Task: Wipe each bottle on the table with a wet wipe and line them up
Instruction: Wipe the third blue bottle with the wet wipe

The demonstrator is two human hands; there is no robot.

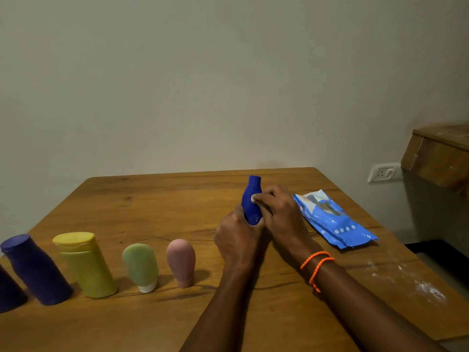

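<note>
My left hand [236, 237] grips the lower end of a small blue bottle [250, 199], held upright above the wooden table [157, 204]. My right hand [279, 212] presses a white wet wipe [253, 198] against the bottle's side; only a bit of the wipe shows under the fingers. A row of bottles stands along the left front: a pink one [180, 261], a green one [140, 266] on its white cap, a yellow one [85, 264], a dark purple one [35, 269], and another dark one [7, 293] cut off by the frame edge.
A blue wet-wipe pack [332, 219] lies on the table just right of my hands. White dust marks [429, 290] speckle the table's right corner. A wooden shelf [439, 156] and a wall socket [383, 172] are at the right, beyond the table edge.
</note>
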